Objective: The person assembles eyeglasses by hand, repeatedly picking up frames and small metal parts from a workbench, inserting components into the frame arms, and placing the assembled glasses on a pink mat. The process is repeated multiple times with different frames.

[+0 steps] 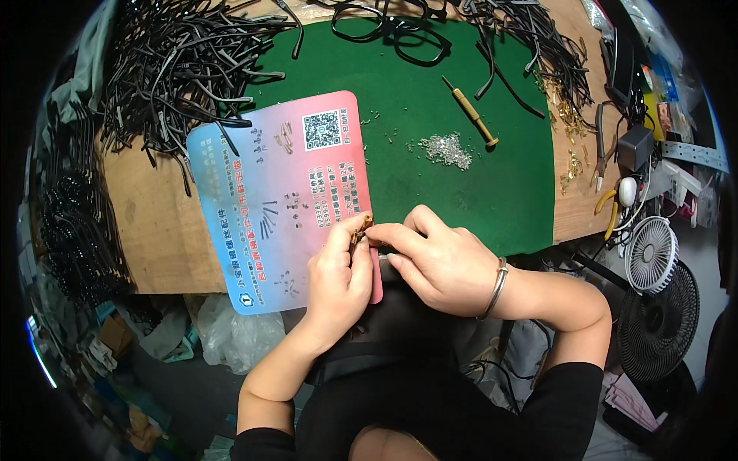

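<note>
My left hand (pixel 339 270) is closed on a small gold-brown metal piece (pixel 360 232), held upright between thumb and fingers near the mat's lower right corner. Its exact kind is too small to tell. My right hand (pixel 440 265) meets it there, thumb and fingertips pinched close against the piece; whatever they grip is hidden. A printed blue-and-pink mat (pixel 254 184) lies under and left of my hands, with small dark metal parts (pixel 267 220) in groups on it. Beyond my right hand, on the green cloth (pixel 492 200), are a pile of tiny silvery screws (pixel 450 150) and a brass-coloured screwdriver (pixel 473 115).
Dark glasses temples (pixel 173 73) are heaped at the far left, with more temples (pixel 530 34) at the far right. Black glasses frames (pixel 419 46) lie at the back. Gold-coloured parts (pixel 573 123), yellow-handled pliers (pixel 607 211) and a white fan (pixel 651 253) are on the right.
</note>
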A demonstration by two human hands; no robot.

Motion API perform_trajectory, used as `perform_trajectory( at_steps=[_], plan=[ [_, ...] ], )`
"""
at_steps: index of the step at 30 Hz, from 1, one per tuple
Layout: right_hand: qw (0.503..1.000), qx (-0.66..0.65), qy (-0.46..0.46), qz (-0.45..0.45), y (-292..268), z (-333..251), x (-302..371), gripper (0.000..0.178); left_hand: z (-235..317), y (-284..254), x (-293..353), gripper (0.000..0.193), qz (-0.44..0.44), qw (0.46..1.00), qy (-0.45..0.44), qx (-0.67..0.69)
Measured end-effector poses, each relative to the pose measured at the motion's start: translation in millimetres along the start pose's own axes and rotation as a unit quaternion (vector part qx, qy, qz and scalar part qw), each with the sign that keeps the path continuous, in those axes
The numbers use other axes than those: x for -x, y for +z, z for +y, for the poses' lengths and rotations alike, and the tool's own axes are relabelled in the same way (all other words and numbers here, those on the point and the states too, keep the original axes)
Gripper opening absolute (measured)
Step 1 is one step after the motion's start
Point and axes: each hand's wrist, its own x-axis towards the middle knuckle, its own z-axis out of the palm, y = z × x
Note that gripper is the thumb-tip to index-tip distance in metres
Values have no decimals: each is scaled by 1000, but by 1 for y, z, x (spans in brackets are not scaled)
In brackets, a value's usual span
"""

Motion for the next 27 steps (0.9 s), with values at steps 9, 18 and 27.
perform_trajectory(
  at_steps=[9, 18, 27],
  plan=[
    [993, -3, -82, 79, 16, 16, -4, 28, 9, 9, 2, 30, 37, 994, 35, -94],
    [832, -475, 203, -201, -23, 8, -22, 33, 11, 0, -2, 32, 6, 995, 43, -90],
    [876, -419, 180, -154, -13, 8, -20, 33, 12, -1, -5, 30, -1, 995, 45, -86]
  ],
)
